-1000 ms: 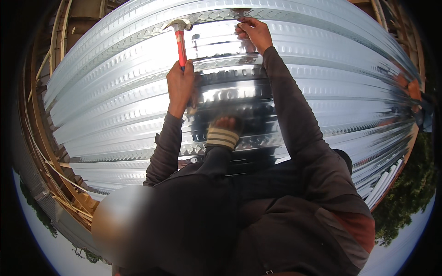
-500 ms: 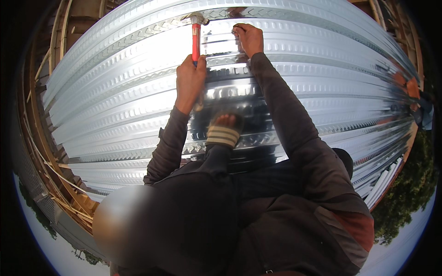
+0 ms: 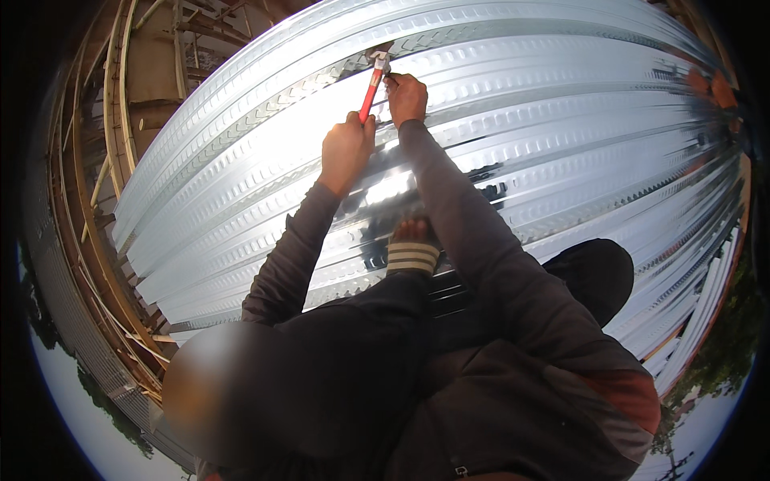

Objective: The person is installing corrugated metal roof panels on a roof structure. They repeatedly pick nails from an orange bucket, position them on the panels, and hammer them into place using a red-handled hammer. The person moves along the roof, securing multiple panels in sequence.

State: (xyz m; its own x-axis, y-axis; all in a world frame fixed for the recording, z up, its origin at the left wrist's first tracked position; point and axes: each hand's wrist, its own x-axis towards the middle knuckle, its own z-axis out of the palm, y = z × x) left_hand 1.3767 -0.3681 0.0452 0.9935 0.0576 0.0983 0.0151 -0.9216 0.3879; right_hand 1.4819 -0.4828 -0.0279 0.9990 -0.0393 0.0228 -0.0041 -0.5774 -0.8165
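Note:
My left hand [image 3: 346,151] grips the red handle of a hammer [image 3: 370,90]. The hammer's metal head is down on a rib of the shiny corrugated metal sheet [image 3: 561,144]. My right hand [image 3: 407,98] rests on the sheet right beside the hammer head. Its fingers are pinched on what looks like a small nail, too small to make out. Both arms wear dark long sleeves and reach forward from my crouched body. My foot in a striped sandal [image 3: 413,253] stands on the sheet below the hands.
The sheet spans most of the view, with bright glare near my hands. A wooden frame of beams and poles [image 3: 120,128] shows past its left edge. More sheet edges [image 3: 690,321] stack at the right, with trees [image 3: 722,361] beyond.
Both hands have drawn closer together on the sheet. The hammer has tilted and its head has come over beside my right hand's fingers.

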